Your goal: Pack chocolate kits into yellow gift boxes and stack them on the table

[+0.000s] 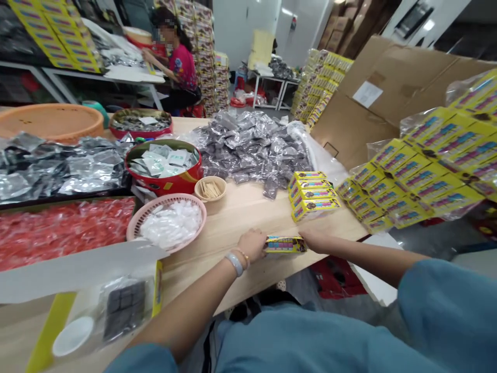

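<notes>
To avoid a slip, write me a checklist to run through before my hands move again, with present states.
1. Left hand at one end of the small, yellow printed cardboard box: ok.
2. Right hand at its other end: ok.
3. Box fully closed: cannot tell.
4. Stack of yellow printed boxes apart from that box: ok.
5. Grey plastic packets contained: not ok, some lie loose on the pale wooden table.
6. Round pink plastic basket of white packets apart from the left hand: ok.
</notes>
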`<state>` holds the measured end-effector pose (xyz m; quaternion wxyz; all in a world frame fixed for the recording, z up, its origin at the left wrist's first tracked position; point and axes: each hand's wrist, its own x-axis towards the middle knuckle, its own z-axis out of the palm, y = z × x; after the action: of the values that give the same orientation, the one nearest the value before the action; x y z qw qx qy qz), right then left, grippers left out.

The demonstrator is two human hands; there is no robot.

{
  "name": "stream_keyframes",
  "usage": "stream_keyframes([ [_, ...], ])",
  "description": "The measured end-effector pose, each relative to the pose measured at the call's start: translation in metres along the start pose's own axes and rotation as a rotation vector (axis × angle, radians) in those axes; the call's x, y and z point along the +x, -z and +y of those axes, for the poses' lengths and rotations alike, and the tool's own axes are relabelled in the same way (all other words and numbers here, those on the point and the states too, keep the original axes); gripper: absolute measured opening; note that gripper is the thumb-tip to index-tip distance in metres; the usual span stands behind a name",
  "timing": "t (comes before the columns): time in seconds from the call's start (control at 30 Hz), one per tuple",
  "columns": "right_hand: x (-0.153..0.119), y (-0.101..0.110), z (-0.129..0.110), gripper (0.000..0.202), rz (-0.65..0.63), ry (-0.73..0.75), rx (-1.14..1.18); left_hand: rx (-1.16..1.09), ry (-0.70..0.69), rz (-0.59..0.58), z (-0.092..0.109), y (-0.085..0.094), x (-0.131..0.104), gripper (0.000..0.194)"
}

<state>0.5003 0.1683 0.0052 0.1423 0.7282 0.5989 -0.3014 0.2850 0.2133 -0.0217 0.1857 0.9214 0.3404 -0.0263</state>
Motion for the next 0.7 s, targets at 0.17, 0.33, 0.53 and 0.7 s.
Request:
stream_keyframes([
  [0.17, 0.003, -0.005, 0.002, 0.054, -0.184, -0.044, 0.027, 0.009, -0.091, -0.059, 0.004, -0.001, 0.014, 0.064],
  [0.33, -0.014, -0.050, 0.002, 0.097, 0.015, 0.047, -0.005, 0.053, -0.393, 0.014, 0.000, -0.022, 0.015, 0.053],
  [0.53, -0.034, -0.033, 0.105, 0.061, 0.539, -0.148, 0.386, 0.138, -0.407, 0.068, 0.038, -0.012, 0.054, 0.048],
  [0.7, 0.049, 0.049, 0.219, 0.045, 0.784, -0.409, 0.785, 0.181, -0.423, 0.148, 0.109, -0.018, 0.165, 0.046],
])
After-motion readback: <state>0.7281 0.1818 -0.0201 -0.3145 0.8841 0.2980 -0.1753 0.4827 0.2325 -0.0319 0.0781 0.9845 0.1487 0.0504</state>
